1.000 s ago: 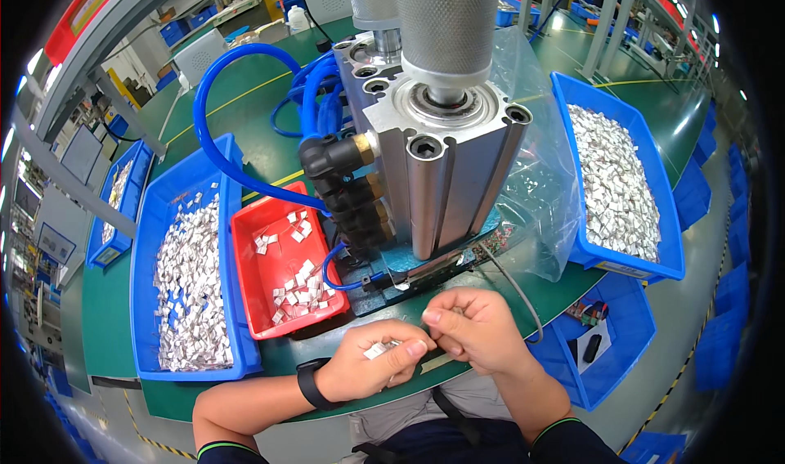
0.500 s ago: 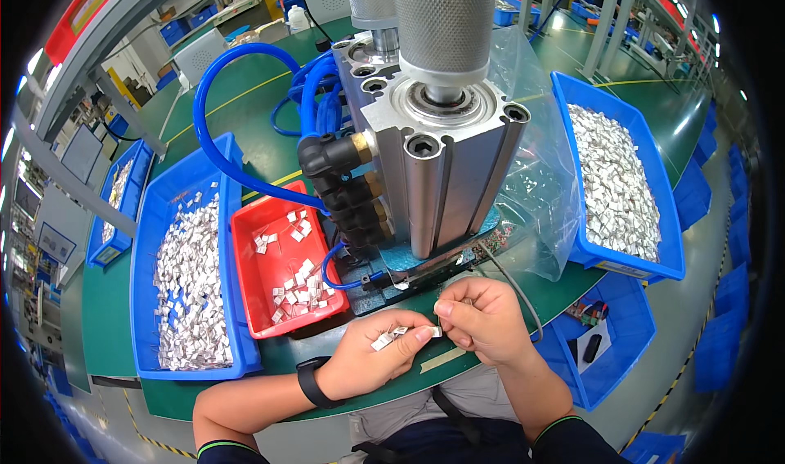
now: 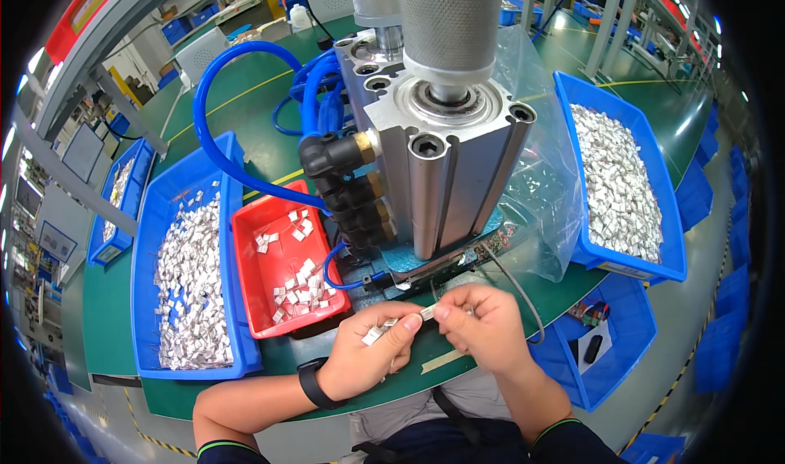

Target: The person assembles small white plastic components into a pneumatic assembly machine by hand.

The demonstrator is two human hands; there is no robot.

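In front of the machine, my left hand (image 3: 372,349) is closed, with several small white block-shaped parts (image 3: 378,333) with thin wire leads tucked in its fingers. Between its thumb and index finger is one more white part (image 3: 428,312), pointing toward the right. The thumb and fingers of my right hand (image 3: 484,327) pinch the other end of this part, so both hands meet at it. A small pale bit shows by the right index finger, too little to name. My right fingertips partly hide the pinched part.
A metal press with cylinders (image 3: 446,170) and blue hoses (image 3: 200,121) stands just ahead. At left are a red bin (image 3: 270,333) and a blue bin (image 3: 143,300) of white parts. Another full blue bin (image 3: 675,243) sits right, above a lower blue tray (image 3: 630,333). Clear plastic (image 3: 540,210) lies behind.
The white part between my hands has risen slightly and shows more of its length. My right fingers have closed in around its end; my left fingertips have shifted a little left.
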